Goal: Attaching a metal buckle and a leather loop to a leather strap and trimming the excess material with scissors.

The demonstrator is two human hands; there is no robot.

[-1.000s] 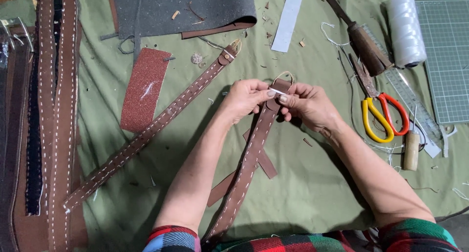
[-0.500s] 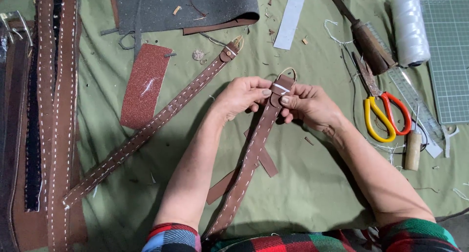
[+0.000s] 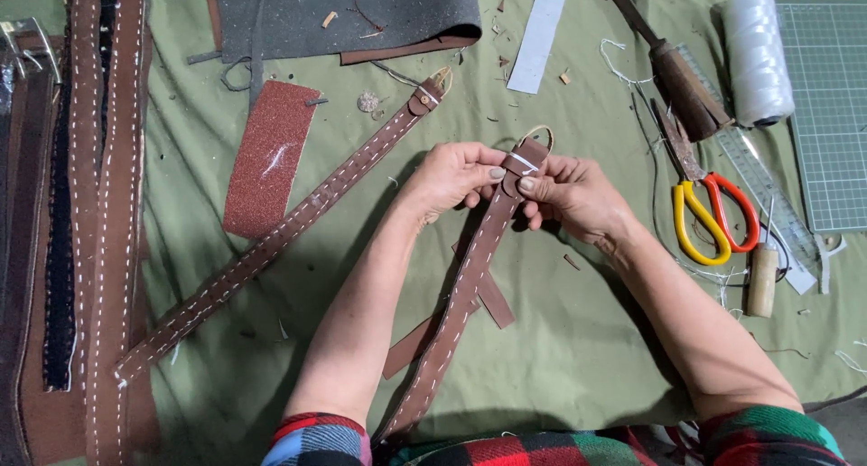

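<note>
Partly hidden under the fingers, the folded end of the brown stitched strap (image 3: 470, 276) sits between both hands at the middle of the green cloth (image 3: 578, 358). Left hand (image 3: 452, 179) and right hand (image 3: 573, 195) are closed, pinching it just below a metal ring (image 3: 539, 134); a pale band there is perhaps tape. Far right, a white thread spool (image 3: 757, 58) stands beside a green cutting mat (image 3: 831, 114), cut off by the edge.

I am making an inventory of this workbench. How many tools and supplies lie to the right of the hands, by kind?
Scissors, yellow and red handles: 1
Spool of white thread: 1
Clear ruler: 1
Green cutting mat: 1
Wooden-handled awl: 1
Dark-handled tool: 1
Total: 6
</note>
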